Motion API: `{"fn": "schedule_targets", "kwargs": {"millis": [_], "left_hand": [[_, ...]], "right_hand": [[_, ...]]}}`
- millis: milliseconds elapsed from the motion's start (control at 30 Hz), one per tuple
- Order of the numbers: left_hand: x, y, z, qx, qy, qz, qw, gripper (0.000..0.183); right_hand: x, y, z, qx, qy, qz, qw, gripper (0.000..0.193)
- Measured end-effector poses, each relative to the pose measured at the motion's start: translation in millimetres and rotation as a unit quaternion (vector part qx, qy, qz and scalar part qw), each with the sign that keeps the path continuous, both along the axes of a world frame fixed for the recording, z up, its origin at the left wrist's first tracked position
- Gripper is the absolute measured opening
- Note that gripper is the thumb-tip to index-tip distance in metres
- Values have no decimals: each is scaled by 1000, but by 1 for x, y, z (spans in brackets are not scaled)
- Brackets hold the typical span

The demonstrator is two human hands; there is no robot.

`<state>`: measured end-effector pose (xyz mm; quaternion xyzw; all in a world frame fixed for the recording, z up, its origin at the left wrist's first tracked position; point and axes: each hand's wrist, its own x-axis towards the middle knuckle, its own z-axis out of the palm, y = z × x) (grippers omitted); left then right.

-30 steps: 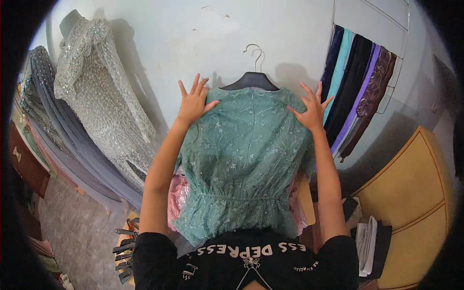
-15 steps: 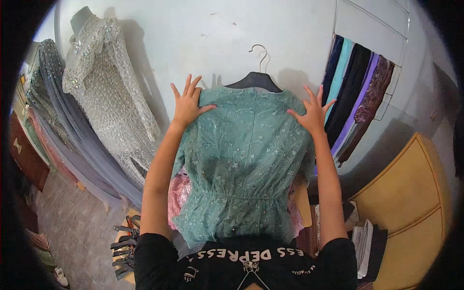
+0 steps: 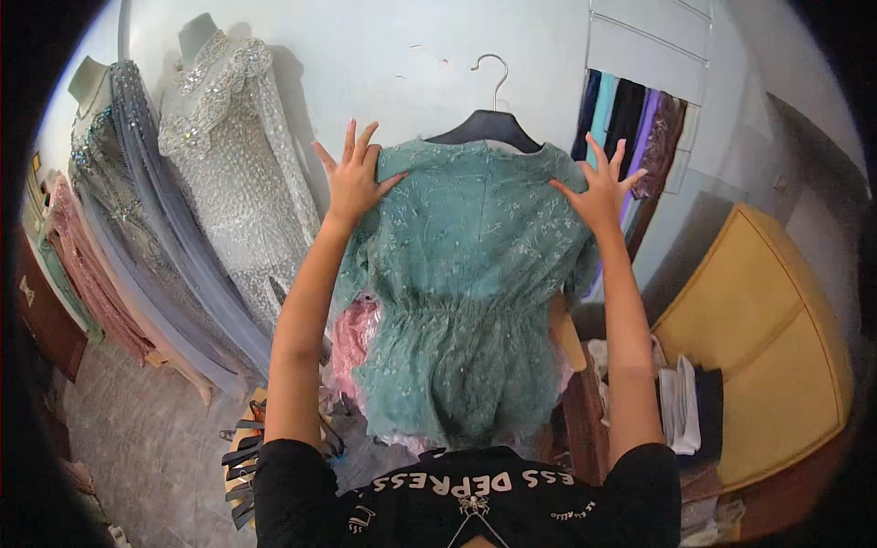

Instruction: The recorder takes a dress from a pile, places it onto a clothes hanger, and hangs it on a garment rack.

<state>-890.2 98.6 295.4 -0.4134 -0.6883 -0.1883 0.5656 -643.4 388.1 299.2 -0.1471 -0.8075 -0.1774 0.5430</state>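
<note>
A sea-green embroidered blouse (image 3: 480,247) is held up in front of the person, in the middle of the scene, patterned with pale floral sprays and gathered at the waist. A black hanger (image 3: 489,131) shows above its neckline, and the hanger's metal hook (image 3: 494,78) points upward before the pale wall (image 3: 402,27). The left hand (image 3: 354,187) is at the blouse's left shoulder and the right hand (image 3: 600,194) at its right shoulder; each lays its thumb across the cloth, while the visible fingers fan out wide beyond the shoulder edge. Whether either hand also pinches the fabric from behind cannot be told. Behind the blouse, a pink shiny garment (image 3: 352,333) peeks out on the left and a tan board (image 3: 568,336) on the right. On the near side is the person's black T-shirt (image 3: 375,511) with white print. Black clip hangers (image 3: 242,466) are bunched near left, above the grey floor (image 3: 146,429). Farther left, a mannequin wears a silver sequined gown (image 3: 228,155); next to it hang a grey-blue beaded gown (image 3: 114,173) and a dusty-pink gown (image 3: 100,283). Far right, a wire rack (image 3: 649,44) carries navy, turquoise, black, purple and brown cloths (image 3: 628,123). Nearer on the right stand a yellow padded panel (image 3: 758,356) and folded white cloth (image 3: 674,406).
</note>
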Motion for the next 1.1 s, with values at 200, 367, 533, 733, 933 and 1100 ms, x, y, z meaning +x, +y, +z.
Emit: {"fn": "schedule_targets", "kwargs": {"millis": [200, 367, 533, 733, 933, 1100], "left_hand": [[52, -58, 16, 39, 47, -20, 998, 51], [98, -96, 26, 39, 42, 3, 998, 52], [120, -116, 35, 47, 48, -7, 998, 54], [117, -107, 2, 38, -5, -9, 999, 56], [116, -120, -13, -51, -73, 19, 996, 52], [141, -153, 11, 22, -6, -22, 999, 54]], "right_hand": [[59, -68, 21, -2, 9, -17, 1000, 57], [105, -106, 33, -6, 17, -21, 1000, 55], [128, -124, 39, -6, 39, -1, 999, 54], [120, -114, 11, -70, -5, -18, 997, 54], [118, -126, -12, -105, -47, -23, 993, 56], [148, -159, 15, -91, -18, 3, 996, 56]]}}
